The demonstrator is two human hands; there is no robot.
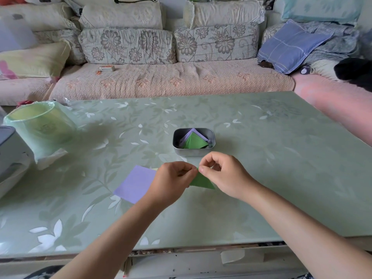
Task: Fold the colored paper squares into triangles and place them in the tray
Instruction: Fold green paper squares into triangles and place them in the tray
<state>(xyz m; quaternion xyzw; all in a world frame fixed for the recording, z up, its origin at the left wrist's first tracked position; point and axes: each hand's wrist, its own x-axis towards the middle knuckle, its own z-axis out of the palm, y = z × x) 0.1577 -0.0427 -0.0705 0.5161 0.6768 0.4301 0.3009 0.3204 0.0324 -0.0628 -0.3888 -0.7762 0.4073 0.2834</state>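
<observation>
Above worktop (261,178), near tray (193,153) holding folded triangles (195,141): green paper (202,182), apparently a folded triangle, top corner pinched by fingers of left hand (171,182) and right hand (223,176). Flat beside left hand: purple square (134,183).

At a green floral table (261,158), a person's left hand (171,182) and right hand (223,176) pinch the top corner of a folded green paper triangle (201,181). A purple paper square (134,184) lies beside the left hand. Beyond, a metal tray (194,153) holds green and purple folded triangles (195,140).
</observation>
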